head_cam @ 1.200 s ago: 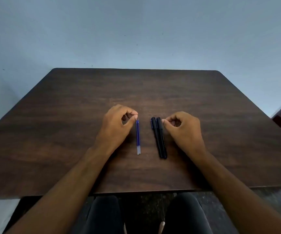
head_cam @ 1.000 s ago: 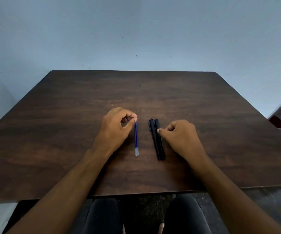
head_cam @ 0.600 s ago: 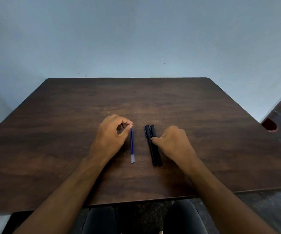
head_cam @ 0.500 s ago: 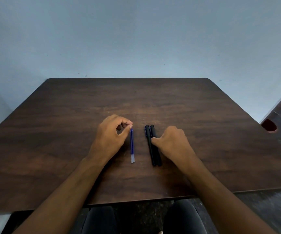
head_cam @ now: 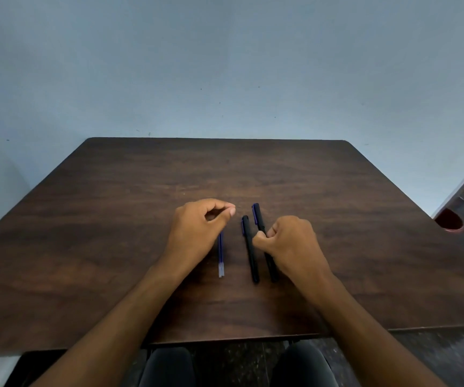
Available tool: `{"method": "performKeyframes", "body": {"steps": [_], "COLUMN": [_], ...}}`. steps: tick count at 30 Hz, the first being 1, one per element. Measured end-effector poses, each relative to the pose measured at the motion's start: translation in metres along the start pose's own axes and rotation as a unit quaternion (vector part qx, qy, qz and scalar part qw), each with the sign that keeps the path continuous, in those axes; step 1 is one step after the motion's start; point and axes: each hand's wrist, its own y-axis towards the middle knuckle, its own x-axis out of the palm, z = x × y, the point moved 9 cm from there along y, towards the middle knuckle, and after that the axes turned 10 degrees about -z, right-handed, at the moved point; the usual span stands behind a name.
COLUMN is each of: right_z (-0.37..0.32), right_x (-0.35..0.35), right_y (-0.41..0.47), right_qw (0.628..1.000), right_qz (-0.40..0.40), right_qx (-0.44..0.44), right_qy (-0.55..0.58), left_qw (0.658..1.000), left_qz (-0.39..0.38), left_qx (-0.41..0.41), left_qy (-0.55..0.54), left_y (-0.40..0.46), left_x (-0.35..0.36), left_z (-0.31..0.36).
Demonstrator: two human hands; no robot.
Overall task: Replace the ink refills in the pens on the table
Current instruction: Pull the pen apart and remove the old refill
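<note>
Two black capped pens lie near the middle of the dark wooden table (head_cam: 113,247). The left pen (head_cam: 250,250) rests flat. My right hand (head_cam: 289,244) is closed around the right pen (head_cam: 258,219), whose far end points away and whose near end sticks out under the hand. Blue ink refills (head_cam: 220,258) with clear near ends lie to the left of the pens. My left hand (head_cam: 200,227) hovers above their far end, fingers curled with thumb and forefinger pinched, nothing visibly in it.
A pale blue wall rises behind the table. At the right edge is a second dark surface with a red round object (head_cam: 448,220). My knees show under the near table edge.
My right hand has closed on the right pen and shifted it forward and away from the left pen. My left hand has lifted off the refills' far tip.
</note>
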Motion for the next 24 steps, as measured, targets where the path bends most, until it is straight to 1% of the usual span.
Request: {"method": "performKeyframes", "body": {"steps": [2, 4, 8, 10, 11, 13, 14, 15, 17, 18, 21, 24], "right_z": [-0.014, -0.026, -0.036, -0.036, -0.036, -0.036, -0.035, -0.031, -0.026, -0.026, -0.028, -0.028], "right_x": [-0.003, -0.003, -0.003, -0.002, -0.003, -0.009, -0.011, -0.009, 0.001, 0.004, 0.007, 0.009], "right_y": [-0.01, -0.016, -0.014, -0.014, -0.014, -0.016, -0.016, -0.014, -0.007, -0.005, -0.003, -0.002], "right_qw": [1.0, 0.998, 0.993, 0.994, 0.995, 0.996, 0.994, 0.99, 0.967, 0.955, 0.947, 0.947], "right_qz": [-0.005, -0.025, -0.065, -0.069, -0.055, 0.005, 0.022, 0.016, -0.033, -0.045, -0.041, -0.046], "right_qx": [-0.028, -0.037, -0.016, -0.02, -0.033, -0.085, -0.106, -0.112, -0.12, -0.132, -0.164, -0.168], "right_qy": [-0.011, -0.041, -0.092, -0.087, -0.071, -0.016, 0.027, 0.088, 0.224, 0.261, 0.274, 0.271], "left_qw": [0.992, 0.975, 0.937, 0.93, 0.928, 0.923, 0.92, 0.917, 0.915, 0.916, 0.915, 0.915], "left_qz": [-0.035, -0.054, -0.022, -0.018, -0.016, -0.01, -0.007, -0.006, -0.003, -0.001, 0.003, 0.001], "left_qx": [-0.049, -0.082, -0.131, -0.143, -0.147, -0.15, -0.148, -0.145, -0.139, -0.137, -0.141, -0.148], "left_qy": [-0.107, -0.199, -0.322, -0.339, -0.341, -0.355, -0.363, -0.371, -0.378, -0.378, -0.379, -0.375], "left_y": [0.003, 0.005, 0.006, 0.005, 0.005, 0.004, 0.005, 0.005, 0.005, 0.004, 0.003, 0.002], "left_x": [0.011, 0.021, 0.022, 0.021, 0.02, 0.018, 0.016, 0.015, 0.013, 0.012, 0.011, 0.01], "left_z": [-0.002, -0.001, -0.007, -0.011, -0.013, -0.014, -0.015, -0.014, -0.013, -0.012, -0.014, -0.015]}}
